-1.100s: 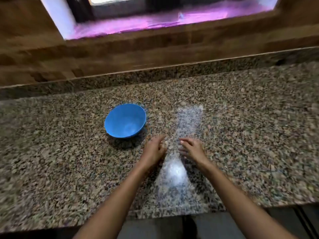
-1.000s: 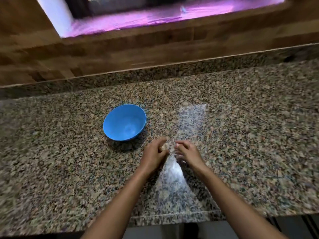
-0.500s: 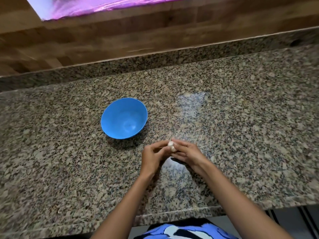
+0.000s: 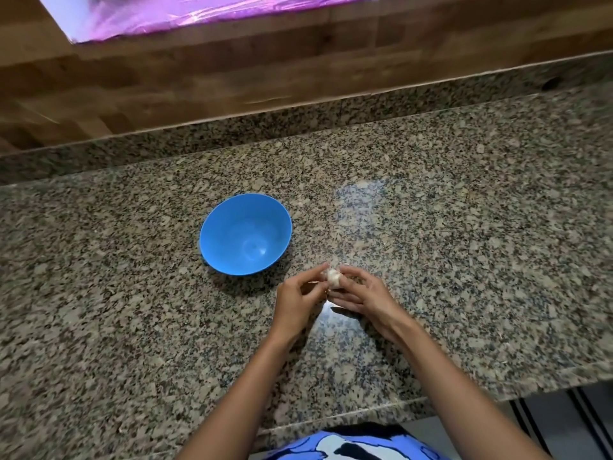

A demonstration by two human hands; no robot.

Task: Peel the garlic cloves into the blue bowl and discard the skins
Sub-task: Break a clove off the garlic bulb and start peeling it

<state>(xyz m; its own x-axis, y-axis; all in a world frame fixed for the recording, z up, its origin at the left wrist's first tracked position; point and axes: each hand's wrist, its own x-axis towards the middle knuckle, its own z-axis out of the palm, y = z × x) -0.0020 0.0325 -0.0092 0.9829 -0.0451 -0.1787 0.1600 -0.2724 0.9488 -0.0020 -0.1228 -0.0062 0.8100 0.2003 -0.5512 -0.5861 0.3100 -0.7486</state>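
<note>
A blue bowl stands on the speckled granite counter, with nothing visible inside it. Just to its lower right, a small whitish piece of garlic is pinched between the fingertips of both hands, a little above the counter. My left hand grips it from the left and my right hand from the right. The fingers hide most of the garlic, so I cannot tell whether it is one clove or more.
A granite upstand and a wooden wall panel run along the back of the counter. The counter's front edge is near my body, stepping back on the right. A bright glare patch lies right of the bowl.
My two hands came together from slightly apart and now pinch the garlic between them. The view tilted down and became sharper; the bowl stayed in place.
</note>
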